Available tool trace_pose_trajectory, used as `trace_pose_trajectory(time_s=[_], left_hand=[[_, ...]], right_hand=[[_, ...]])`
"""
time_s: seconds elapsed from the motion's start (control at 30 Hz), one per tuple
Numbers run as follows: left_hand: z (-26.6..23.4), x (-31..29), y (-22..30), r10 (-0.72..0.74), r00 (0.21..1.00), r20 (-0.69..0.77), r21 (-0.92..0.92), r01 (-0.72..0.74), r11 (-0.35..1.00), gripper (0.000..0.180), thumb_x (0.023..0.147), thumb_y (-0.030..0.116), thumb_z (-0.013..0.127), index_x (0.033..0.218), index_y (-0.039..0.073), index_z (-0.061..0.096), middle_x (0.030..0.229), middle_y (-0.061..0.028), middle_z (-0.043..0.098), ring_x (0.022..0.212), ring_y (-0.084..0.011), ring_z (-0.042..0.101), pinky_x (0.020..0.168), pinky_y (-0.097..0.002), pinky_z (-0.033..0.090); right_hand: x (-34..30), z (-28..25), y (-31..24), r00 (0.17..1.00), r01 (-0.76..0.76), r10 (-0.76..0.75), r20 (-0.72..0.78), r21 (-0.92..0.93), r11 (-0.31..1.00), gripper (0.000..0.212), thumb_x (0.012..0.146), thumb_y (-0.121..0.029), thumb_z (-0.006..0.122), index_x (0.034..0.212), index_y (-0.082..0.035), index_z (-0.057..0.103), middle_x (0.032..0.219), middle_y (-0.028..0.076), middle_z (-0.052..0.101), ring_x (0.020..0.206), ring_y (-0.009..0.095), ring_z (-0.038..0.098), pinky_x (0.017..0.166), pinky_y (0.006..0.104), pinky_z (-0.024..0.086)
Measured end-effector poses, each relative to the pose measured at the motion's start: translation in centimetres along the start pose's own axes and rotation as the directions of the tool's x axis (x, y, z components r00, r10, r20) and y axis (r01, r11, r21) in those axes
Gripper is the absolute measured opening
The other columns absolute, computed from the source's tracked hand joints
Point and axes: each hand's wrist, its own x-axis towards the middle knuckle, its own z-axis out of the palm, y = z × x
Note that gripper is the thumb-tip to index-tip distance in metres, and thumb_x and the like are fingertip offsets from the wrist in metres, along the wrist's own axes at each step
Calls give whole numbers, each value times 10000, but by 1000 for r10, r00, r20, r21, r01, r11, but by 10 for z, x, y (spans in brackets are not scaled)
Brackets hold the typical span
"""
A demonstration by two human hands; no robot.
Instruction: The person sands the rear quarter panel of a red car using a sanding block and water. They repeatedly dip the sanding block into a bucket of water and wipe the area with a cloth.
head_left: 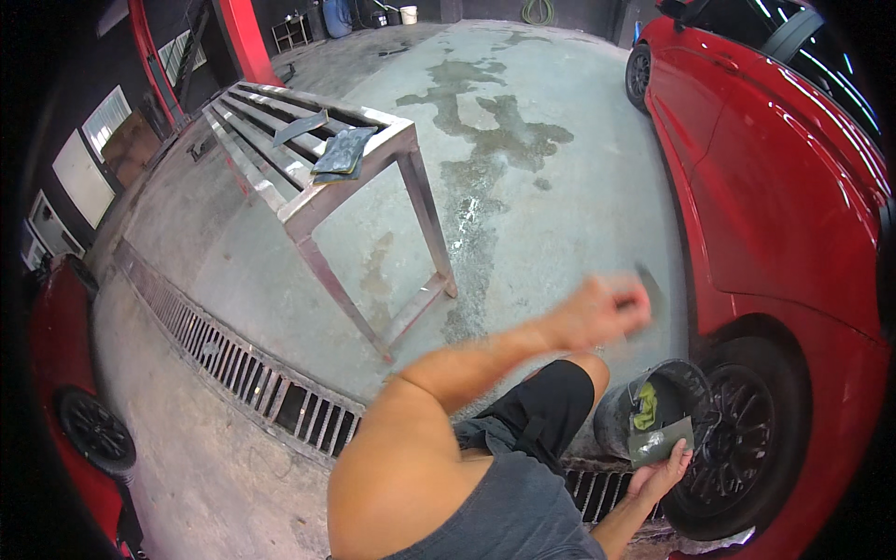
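My left hand [609,313] is raised in front of the red car [765,187], smeared by motion, its fingers curled. A thin dark sheet [651,291] shows at its fingertips, too blurred to name more closely. Lower down, my right hand [659,472] pinches a grey-green sheet [665,441] that looks like sandpaper, with whitish smears on its face. That sheet is at the near rim of a black bucket [611,420]. Inside the bucket lies a crumpled yellow-green cloth [645,407].
The car's front wheel [742,434] stands right beside the bucket. A slatted metal bench [350,191] carries grey pads [343,154] and a flat dark sheet [301,127]. A floor grate [229,359] runs below it. Wet patches [495,121] mark the floor. Another red car [70,373] is far left.
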Motion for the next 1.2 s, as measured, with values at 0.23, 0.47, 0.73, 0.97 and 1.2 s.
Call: trace_pose_trajectory(time_s=[0.23,0.47,0.73,0.97,1.2], left_hand=[[-273,7,157,254,827,-502,440,-9,898,462,969,144,755,1402,92,603,1130,-86,743,937,-159,712,860,-364,588],[-574,-123,90,-244,489,-838,407,856,319,571,977,343,758,1480,104,632,1344,-214,717,1243,-323,684,1009,-487,559],[-398,-50,147,739,337,-583,778,494,389,455,1021,385,709,1328,49,720,1221,-201,768,1187,-329,713,1032,-435,524],[-121,-4,65,303,890,-340,218,-239,946,252,1077,147,640,1277,6,698,1132,-123,752,1046,-193,715,888,-330,558],[124,-25,-77,-532,514,673,-107,779,618,425,1050,268,733,1367,-10,679,1129,-74,747,954,-144,720,774,-289,555]], right_hand=[[13,-23,0,986,-48,21,-168,-160,986,357,1133,-334,589,1346,-47,588,1280,93,661,1157,215,644,966,388,543],[27,-43,27,995,-96,95,-14,-257,962,414,1132,-367,582,1390,-43,575,1285,92,657,1107,213,670,913,371,559],[12,-46,6,978,-177,177,-108,5,984,459,1067,-310,663,1440,-57,577,1371,108,660,1201,251,670,986,394,562],[2,4,3,998,-69,69,-11,-15,998,667,966,-25,761,1548,-10,436,1354,157,675,1245,246,648,1069,401,535],[-33,-11,25,987,-142,149,-57,115,983,449,1036,-76,726,1430,18,532,1242,131,745,1126,182,711,999,344,583]])
